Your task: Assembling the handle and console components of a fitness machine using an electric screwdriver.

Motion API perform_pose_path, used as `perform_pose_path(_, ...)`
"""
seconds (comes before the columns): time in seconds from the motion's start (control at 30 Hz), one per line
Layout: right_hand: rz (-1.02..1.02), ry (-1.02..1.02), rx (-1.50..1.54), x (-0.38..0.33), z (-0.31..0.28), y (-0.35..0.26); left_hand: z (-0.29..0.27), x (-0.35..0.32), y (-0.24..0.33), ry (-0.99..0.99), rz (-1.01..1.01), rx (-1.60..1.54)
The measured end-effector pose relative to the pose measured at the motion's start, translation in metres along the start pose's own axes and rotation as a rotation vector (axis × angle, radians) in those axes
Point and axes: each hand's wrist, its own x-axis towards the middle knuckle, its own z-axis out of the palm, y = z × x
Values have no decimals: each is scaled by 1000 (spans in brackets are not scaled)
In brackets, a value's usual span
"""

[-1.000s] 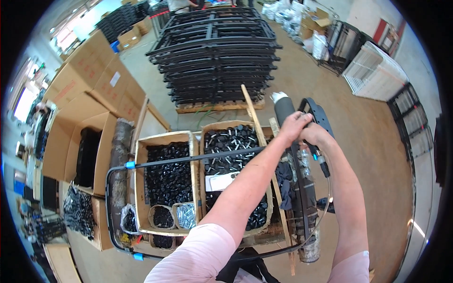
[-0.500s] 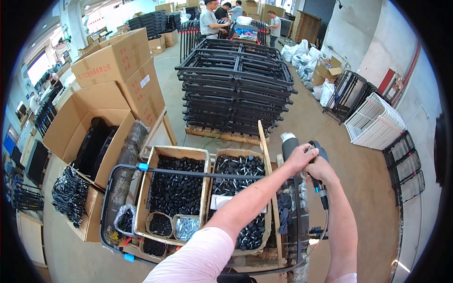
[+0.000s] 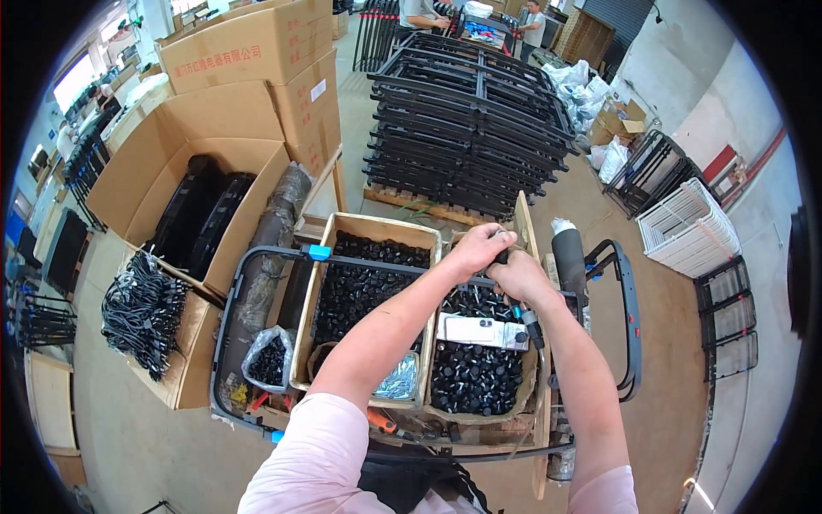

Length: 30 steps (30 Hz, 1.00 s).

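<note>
My right hand (image 3: 521, 276) is wrapped round a corded power screwdriver (image 3: 533, 329), whose black lower end and cable show below the palm. Close against it, my left hand (image 3: 481, 250) is closed, its fingers at a small black part by the screwdriver's front end; what they pinch is hidden. Both hands are over the far end of a bin of black round-headed knobs (image 3: 475, 377), some with metal studs. Across the bins lies a black tubular frame (image 3: 377, 264) with a blue clip (image 3: 319, 253) on its far bar.
A white phone (image 3: 469, 329) lies in the knob bin. Left of it stand a second bin of black caps (image 3: 355, 295), a tray of silver screws (image 3: 398, 379) and a bag of small black parts (image 3: 269, 360). Stacked frames (image 3: 471, 128) rise ahead; cartons (image 3: 227, 64) stand left.
My hands and the screwdriver have moved left, from beyond the wooden board to above the knob bin. The whole view has shifted, and the frame's right end now shows.
</note>
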Motion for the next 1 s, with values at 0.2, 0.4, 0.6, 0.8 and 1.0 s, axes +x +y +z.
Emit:
perform_pose_path(0.2,-5,-2,-35,22,32,-26,-42,-11,2,45,24,62)
perform_pose_path(0.4,-47,34,-51,44,47,-22,-55,-8,-2,37,33,34)
perform_pose_path(0.6,-13,3,-12,45,47,-25,-57,-4,-3,41,11,48)
perform_pose_path(0.8,-8,-5,-44,52,51,-30,-66,0,-15,53,19,38)
perform_pose_path(1.0,-12,0,21,61,57,-16,-60,1,-19,65,27,63)
